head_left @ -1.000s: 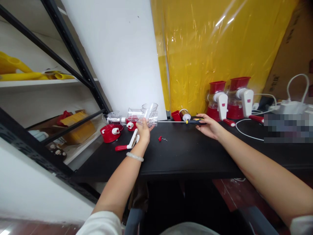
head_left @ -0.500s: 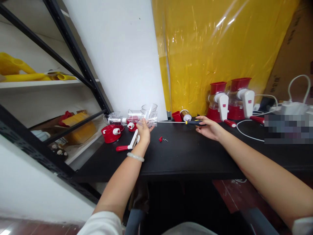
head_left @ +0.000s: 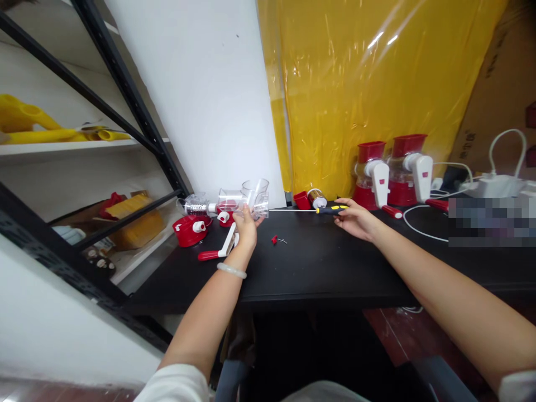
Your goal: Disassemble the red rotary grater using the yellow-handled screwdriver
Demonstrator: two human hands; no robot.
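Observation:
My left hand (head_left: 247, 226) is closed around the clear plastic grater body (head_left: 256, 192), which lies sideways above the table with its hopper upward. In my right hand (head_left: 355, 219), the fingertips grip the end of a black-and-yellow screwdriver (head_left: 330, 210). Its long shaft runs level to the left and reaches the open end of the clear body; where the tip sits I cannot tell. Beside my left wrist lies a white crank handle (head_left: 228, 241) with a red grip. A small red part (head_left: 274, 239) and small screws (head_left: 283, 241) rest on the table between my hands.
Red bases (head_left: 189, 230) and another clear body (head_left: 195, 204) stand at the left. Behind the screwdriver are a red cup (head_left: 300, 199) and a grating drum (head_left: 317, 197). Two assembled grinders (head_left: 371, 176) and a white cable (head_left: 412, 226) are at the right. A shelf rack (head_left: 154, 142) borders the left.
The screwdriver handle has turned in my right fingers, so more yellow shows on it. Both hands stay nearly in place, and the camera view shifts slightly.

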